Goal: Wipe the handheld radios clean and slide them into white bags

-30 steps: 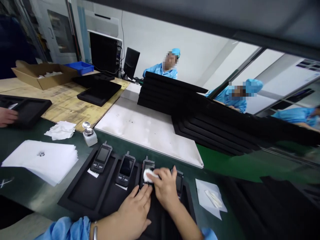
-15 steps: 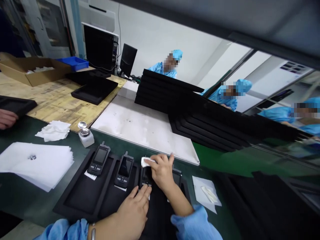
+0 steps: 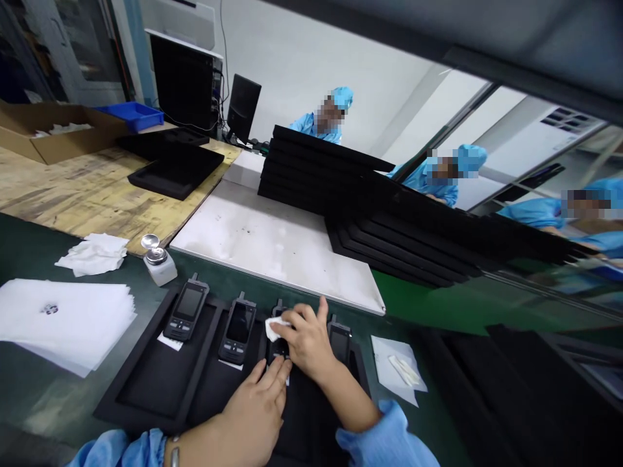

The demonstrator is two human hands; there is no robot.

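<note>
A black foam tray (image 3: 146, 383) on the green bench holds several black handsets in a row. My right hand (image 3: 304, 340) pinches a small white wipe (image 3: 273, 327) and presses it on the third handset (image 3: 279, 347). My left hand (image 3: 256, 408) lies flat on the tray with its fingertips on that handset's lower end. Two more handsets (image 3: 186, 308) (image 3: 237, 324) sit to the left, and another handset (image 3: 339, 337) shows to the right of my right hand.
White sheets (image 3: 63, 318), crumpled wipes (image 3: 92, 253) and a small pump bottle (image 3: 156, 259) lie to the left. A white board (image 3: 272, 243) and stacked black foam trays (image 3: 389, 220) stand behind. A paper with swabs (image 3: 399, 370) lies right. People in blue sit beyond.
My right hand has slid the wipe a little up and leftward over the third handset. The view has shifted, and another person's hand at the left edge has dropped out of sight.
</note>
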